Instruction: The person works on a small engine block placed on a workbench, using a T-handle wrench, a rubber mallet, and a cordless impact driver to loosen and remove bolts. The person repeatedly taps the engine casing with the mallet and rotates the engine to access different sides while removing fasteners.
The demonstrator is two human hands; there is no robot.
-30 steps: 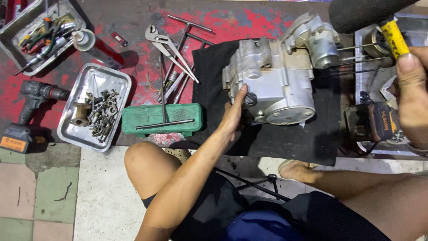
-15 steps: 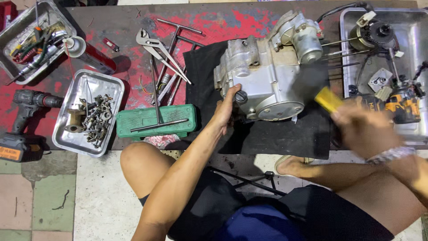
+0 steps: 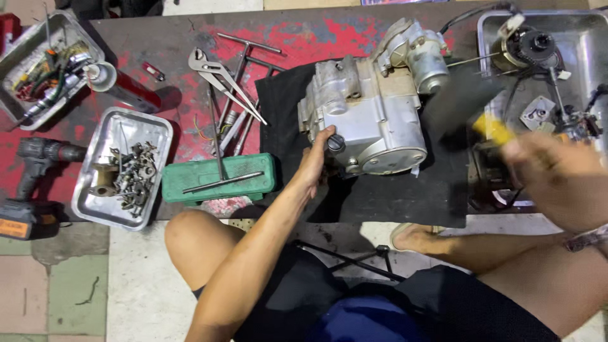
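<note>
Low bench [image 3: 190, 38], dark top with worn red paint, tiled floor [image 3: 76, 285] at the near side. Engine [image 3: 370, 114] mid-bench on a black mat [image 3: 392, 196], long axis slanting near-left to far-right, starter end far-right. Left hand [image 3: 315, 166] pressed open against its near-left face. Right hand [image 3: 560, 180], blurred, gripping a yellow-handled mallet [image 3: 468, 104] just right of it. Green case [image 3: 218, 178] and pliers [image 3: 221, 82] crowding the left; bare mat along the near edge.

green oblong tool case [image 3: 218, 178] | on table left of engine | closed
</note>
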